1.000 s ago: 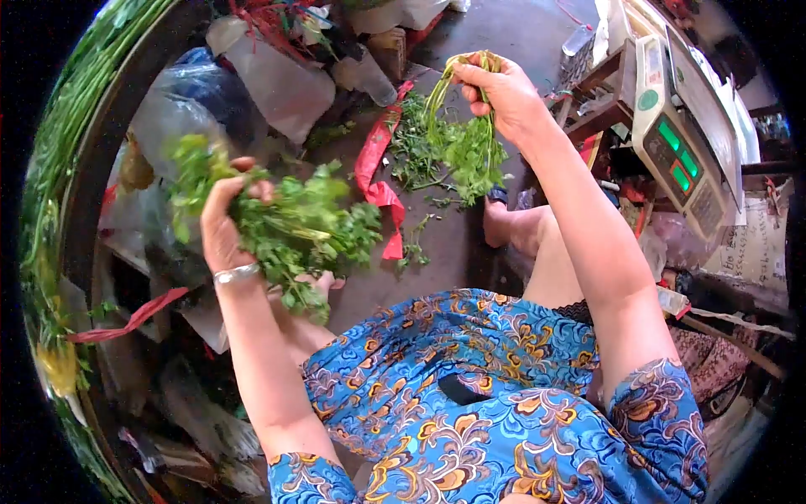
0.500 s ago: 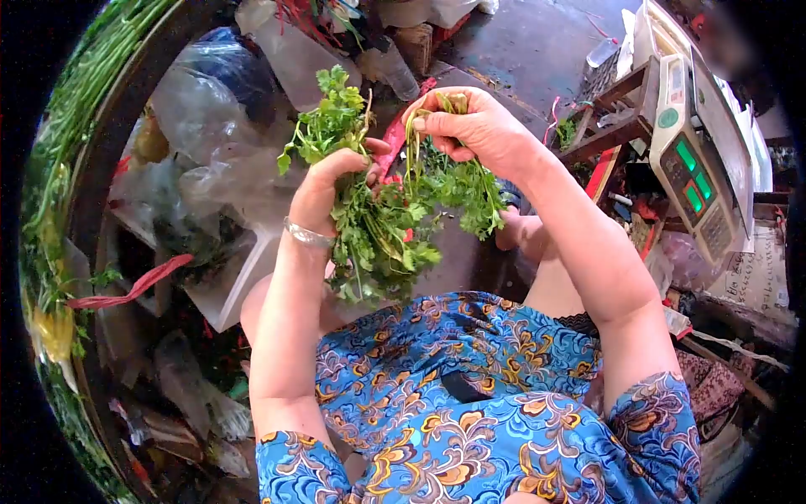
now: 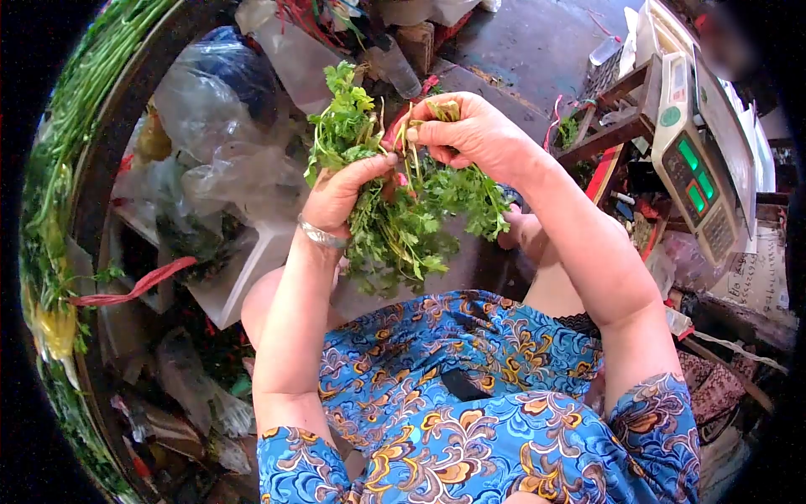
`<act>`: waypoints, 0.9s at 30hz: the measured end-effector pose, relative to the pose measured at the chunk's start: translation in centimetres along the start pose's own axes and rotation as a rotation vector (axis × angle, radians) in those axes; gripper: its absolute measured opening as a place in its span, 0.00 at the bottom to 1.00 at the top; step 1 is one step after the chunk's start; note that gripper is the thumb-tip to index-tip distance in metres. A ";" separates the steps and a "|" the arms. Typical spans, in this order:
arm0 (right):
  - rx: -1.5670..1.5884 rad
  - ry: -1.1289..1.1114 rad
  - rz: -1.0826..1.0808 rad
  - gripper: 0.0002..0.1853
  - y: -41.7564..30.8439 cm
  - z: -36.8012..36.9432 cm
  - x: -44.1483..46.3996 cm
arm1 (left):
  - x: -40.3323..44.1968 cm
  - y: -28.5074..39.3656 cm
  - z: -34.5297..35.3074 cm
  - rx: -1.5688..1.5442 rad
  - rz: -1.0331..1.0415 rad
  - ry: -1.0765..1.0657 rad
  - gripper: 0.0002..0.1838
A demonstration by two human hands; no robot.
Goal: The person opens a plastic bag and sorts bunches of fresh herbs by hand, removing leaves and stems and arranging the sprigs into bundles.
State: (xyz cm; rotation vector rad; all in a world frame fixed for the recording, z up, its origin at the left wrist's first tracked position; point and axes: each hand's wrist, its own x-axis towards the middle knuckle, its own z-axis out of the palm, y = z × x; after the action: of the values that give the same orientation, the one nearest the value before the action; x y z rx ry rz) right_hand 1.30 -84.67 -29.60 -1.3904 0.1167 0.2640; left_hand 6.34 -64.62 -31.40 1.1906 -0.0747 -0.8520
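A leafy green herb bunch [image 3: 395,231] hangs from my left hand [image 3: 340,195], whose fingers are wrapped round its middle; leaves stick out above and below the grip. Close by on the right, my right hand [image 3: 474,134] pinches the stems of a smaller herb bunch [image 3: 472,197], its leaves hanging below the fingers. The two hands nearly meet, and the bunches overlap between them. Part of a red strip [image 3: 397,126] shows behind the hands.
Long green stalks [image 3: 84,109] lie along the curved left rim. Clear plastic bags [image 3: 210,126] are heaped on the left, near a red tie [image 3: 138,290]. A scale [image 3: 693,168] with green digits stands at the right, beside a wooden frame [image 3: 621,139].
My left hand has swung right and upward with its bunch, towards my right hand. My right hand has come lower and a little left, still holding the smaller bunch.
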 end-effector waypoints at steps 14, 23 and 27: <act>-0.127 -0.081 -0.023 0.10 0.0 0.4 0.0 | 0.3 -0.1 0.0 0.024 0.089 -0.012 0.17; -0.584 -0.026 -0.348 0.18 1.1 0.3 0.3 | 0.7 -1.4 -0.9 0.020 0.125 -0.025 0.20; -0.600 0.056 -0.353 0.11 0.2 0.0 -0.1 | 0.4 -0.7 -0.8 0.068 0.113 -0.018 0.13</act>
State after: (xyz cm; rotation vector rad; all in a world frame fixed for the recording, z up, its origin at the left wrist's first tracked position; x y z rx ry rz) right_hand 1.18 -84.69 -29.78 -1.9814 -0.1776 -0.0445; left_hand 6.63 -64.38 -32.45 1.2308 -0.1846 -0.7660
